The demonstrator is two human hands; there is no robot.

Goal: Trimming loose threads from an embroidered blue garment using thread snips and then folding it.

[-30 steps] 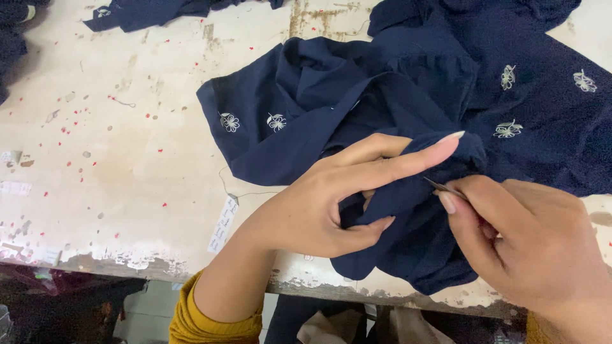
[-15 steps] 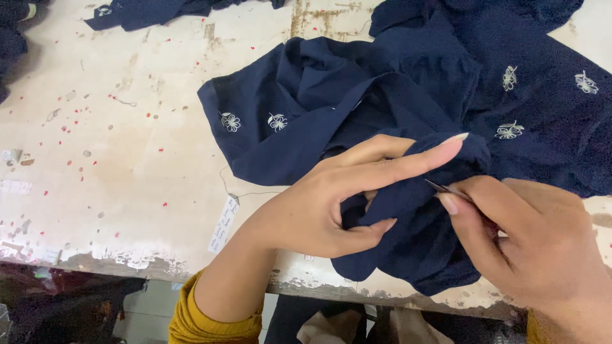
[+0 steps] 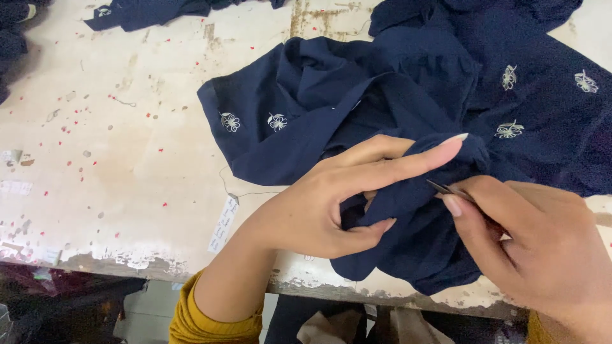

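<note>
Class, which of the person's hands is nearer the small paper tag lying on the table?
Left. The left hand lies just right of the paper tag; the right hand is far across the blue cloth.

Right hand (image 3: 542, 255) cut off at the right and near edges; its thin metal tool (image 3: 446, 189) shows only the tip. Navy garment (image 3: 395, 102) runs past the far and right edges. Paper tag (image 3: 224, 223) writing too small to tell.

A worn white worktable (image 3: 127, 159), flecked with red specks, its front edge chipped, under even light.
</note>
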